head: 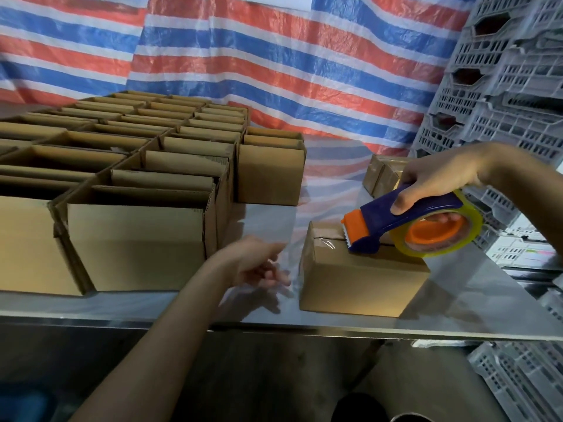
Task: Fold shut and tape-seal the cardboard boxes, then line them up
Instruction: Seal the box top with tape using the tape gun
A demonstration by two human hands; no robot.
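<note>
**Trainer:** Your right fingers (pixel 403 205) are curled round the blue handle of the tape dispenser (pixel 380 222), so the right hand (pixel 435 184) has a full grip. The orange cutter end rests on the top of the closed box (pixel 359 278), on the centre seam near its left end. The tape roll (pixel 438 236) trails to the right.

**Inspector:** Your left fingers (pixel 274 277) are blurred. They look loosely curled, just beside the box's left end face. Whether they pinch tape, press it or hold nothing, I cannot tell. A clear tape strip (pixel 324 243) shines over the top left edge of the box.

**Trainer:** The step in hand appears to be sealing the seam. Recommended method:
1. Flatten the left hand (pixel 253 260) against the end face so the strip's start stays bonded.
2. Hold the dispenser low, with the cutter edge flat on the cardboard.
3. Draw it along the seam in one steady pull, centred on the gap between the flaps.

**Inspector:** A likely fault is that the box may slide on the smooth steel table (pixel 457 303) if the left hand gives no counter-pressure. A tilted dispenser may also lay the tape off the seam.

**Trainer:** Note the surroundings. The box stands near the table's front edge, to the right of the block of open boxes (pixel 137 239). One taped box (pixel 380 175) lies behind it, below your right wrist and near the grey crates (pixel 502 117).
</note>
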